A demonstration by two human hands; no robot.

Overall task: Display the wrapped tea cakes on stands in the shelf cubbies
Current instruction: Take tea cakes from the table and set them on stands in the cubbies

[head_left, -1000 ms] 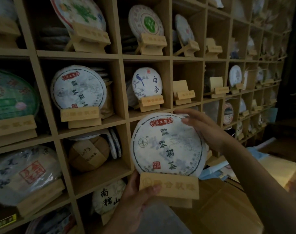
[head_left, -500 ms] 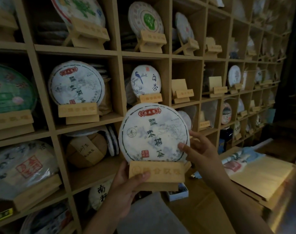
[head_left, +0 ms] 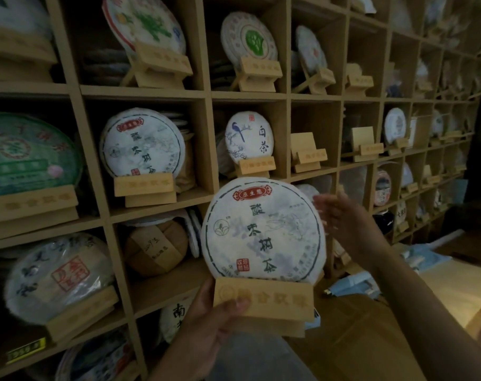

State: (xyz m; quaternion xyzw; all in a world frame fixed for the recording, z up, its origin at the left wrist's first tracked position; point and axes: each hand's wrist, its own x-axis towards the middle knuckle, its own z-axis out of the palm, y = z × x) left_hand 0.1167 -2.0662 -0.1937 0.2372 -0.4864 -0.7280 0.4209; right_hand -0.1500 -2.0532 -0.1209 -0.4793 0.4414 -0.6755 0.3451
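Observation:
A round white paper-wrapped tea cake (head_left: 262, 231) with a red label and dark characters stands upright on a light wooden stand (head_left: 264, 299). I hold both in the air in front of the shelf. My left hand (head_left: 206, 323) grips the stand's lower left corner, thumb across its front plate. My right hand (head_left: 349, 225) is just right of the cake with fingers straight and blurred, clear of its edge. An identical cake (head_left: 143, 145) sits on a stand in the cubby up and to the left.
The wooden shelf (head_left: 206, 138) fills the view with cubbies of cakes on stands. Two empty stands (head_left: 306, 154) (head_left: 367, 145) sit in middle-row cubbies to the right. A paper-wrapped bundle (head_left: 156, 247) fills the cubby left of the held cake. Blue packets (head_left: 354, 284) lie lower right.
My right hand has let go of the cake's right edge and drawn slightly away. The cake and stand stay in my left hand, at about the same height before the shelf.

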